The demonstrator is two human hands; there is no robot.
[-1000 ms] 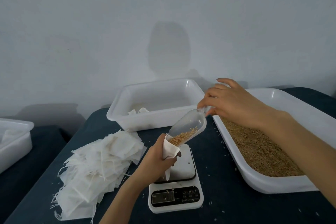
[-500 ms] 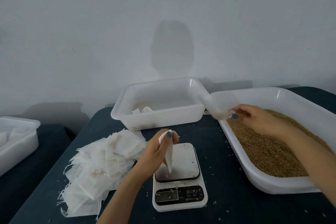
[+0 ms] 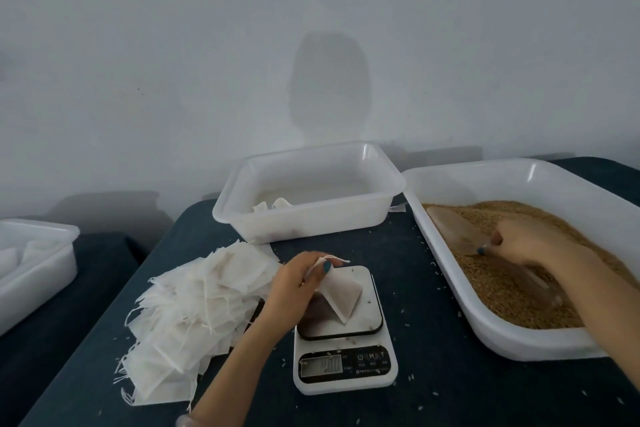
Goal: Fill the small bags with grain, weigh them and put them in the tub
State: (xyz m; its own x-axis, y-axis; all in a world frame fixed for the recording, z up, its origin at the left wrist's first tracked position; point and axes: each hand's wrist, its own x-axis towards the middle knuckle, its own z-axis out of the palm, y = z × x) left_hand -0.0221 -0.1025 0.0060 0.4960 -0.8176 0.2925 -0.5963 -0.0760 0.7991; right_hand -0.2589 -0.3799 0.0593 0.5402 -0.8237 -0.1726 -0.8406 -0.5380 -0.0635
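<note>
Dark table [image 3: 415, 253]: bag [image 3: 343, 295] now on scale [image 3: 346, 378].

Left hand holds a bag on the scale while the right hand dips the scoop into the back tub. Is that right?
Not quite. The head view shows the right hand holding the scoop in the grain tray, not the back tub. The left hand does hold a bag on the scale.

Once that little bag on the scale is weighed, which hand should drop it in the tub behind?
Left, probably. The left hand pinches the bag on the scale, with the tub just beyond; the right hand holds the scoop in the grain.
</note>
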